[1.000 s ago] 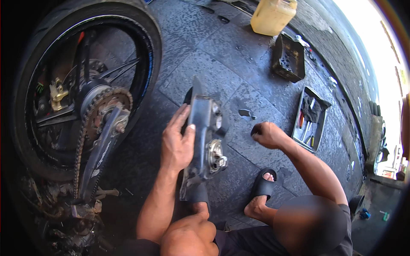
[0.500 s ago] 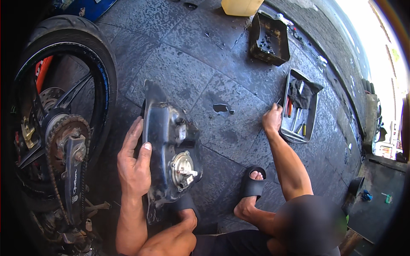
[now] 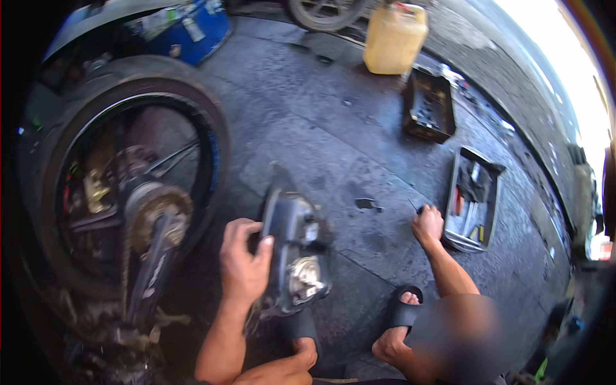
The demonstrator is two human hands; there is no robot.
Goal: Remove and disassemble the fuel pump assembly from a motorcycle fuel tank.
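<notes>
A black metal fuel tank [image 3: 281, 221] with a round, pale pump unit [image 3: 306, 277] on its face stands tilted in front of me, above my left foot. My left hand [image 3: 247, 263] grips its left edge, fingers behind and thumb on the near side. My right hand [image 3: 428, 226] is closed round a thin-shafted tool with a dark handle, perhaps a screwdriver [image 3: 419, 208], its shaft pointing up and left. Just right of that hand lies a grey tray [image 3: 457, 179] with several hand tools and a dark cloth [image 3: 473, 190].
At left is a motorcycle's rear wheel [image 3: 83, 96] with chain and sprocket [image 3: 144, 205]. Farther back are a black bin [image 3: 431, 133] of small parts, a yellow jerrycan [image 3: 393, 42] and a blue container [image 3: 196, 35]. A dark wet patch [image 3: 367, 204] marks the tiled floor.
The whole view has shifted, so things sit lower and farther right. My right hand has come away from the tray with the thin tool. My left hand still holds the tank.
</notes>
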